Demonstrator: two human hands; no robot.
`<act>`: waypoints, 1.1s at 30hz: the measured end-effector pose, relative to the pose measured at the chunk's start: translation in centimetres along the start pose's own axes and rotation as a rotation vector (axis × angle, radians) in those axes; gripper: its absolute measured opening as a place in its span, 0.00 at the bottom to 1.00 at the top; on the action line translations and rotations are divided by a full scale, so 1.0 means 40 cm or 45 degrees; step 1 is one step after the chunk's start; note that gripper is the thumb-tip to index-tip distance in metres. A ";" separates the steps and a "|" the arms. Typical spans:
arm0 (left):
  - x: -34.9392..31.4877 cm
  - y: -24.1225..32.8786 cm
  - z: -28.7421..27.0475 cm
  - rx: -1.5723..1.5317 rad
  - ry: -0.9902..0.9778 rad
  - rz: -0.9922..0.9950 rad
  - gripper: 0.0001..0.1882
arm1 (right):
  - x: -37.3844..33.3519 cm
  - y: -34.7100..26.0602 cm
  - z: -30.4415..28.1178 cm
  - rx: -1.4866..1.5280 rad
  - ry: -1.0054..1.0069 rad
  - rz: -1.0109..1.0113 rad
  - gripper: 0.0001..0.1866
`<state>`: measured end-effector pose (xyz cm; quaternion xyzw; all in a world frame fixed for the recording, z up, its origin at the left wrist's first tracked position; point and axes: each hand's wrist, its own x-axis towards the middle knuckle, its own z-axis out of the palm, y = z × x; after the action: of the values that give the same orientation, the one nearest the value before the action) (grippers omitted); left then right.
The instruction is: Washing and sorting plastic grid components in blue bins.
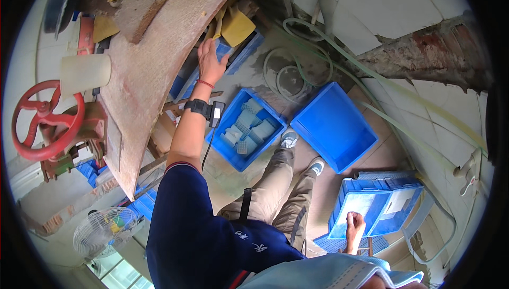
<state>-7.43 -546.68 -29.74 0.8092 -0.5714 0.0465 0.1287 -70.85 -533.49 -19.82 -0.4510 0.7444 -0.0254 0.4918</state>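
My left hand (210, 62) reaches far forward under the sloping board. Its fingers are stretched out and the thumb stands apart. The fingertips are at the lower edge of a yellow, box-like thing (237, 27); whether they touch it I cannot tell. Under that thing is a blue crate (247, 51), partly hidden by the board. My right hand (355, 226) is low on the right with its fingers curled in and nothing visible in them. It is in front of a blue two-panel crate (383, 208), which appears to be tipped up.
A blue bin (241, 156) by my feet holds several pale perforated pieces (249, 125). Right of it stands an empty blue bin (335, 127). A pale hose (289, 79) coils behind them. On the left are a speckled board (154, 50), a red handwheel (46, 117) and a fan (103, 230).
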 end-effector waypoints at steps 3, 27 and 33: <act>-0.078 0.025 -0.063 -0.051 -0.018 0.022 0.30 | 0.028 -0.056 0.020 -0.045 -0.044 -0.184 0.11; -0.434 0.358 -0.128 -1.634 -0.493 -0.318 0.25 | 0.087 -0.268 0.210 -0.183 -0.483 -0.741 0.10; -0.240 0.215 -0.147 -1.899 -0.007 -0.316 0.31 | 0.126 -0.205 0.192 -0.166 -0.419 -0.629 0.10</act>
<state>-18.34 -539.08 -24.87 0.5662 -0.3564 -0.3691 0.6450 -60.31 -538.74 -23.42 -0.6470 0.5226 -0.0232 0.5547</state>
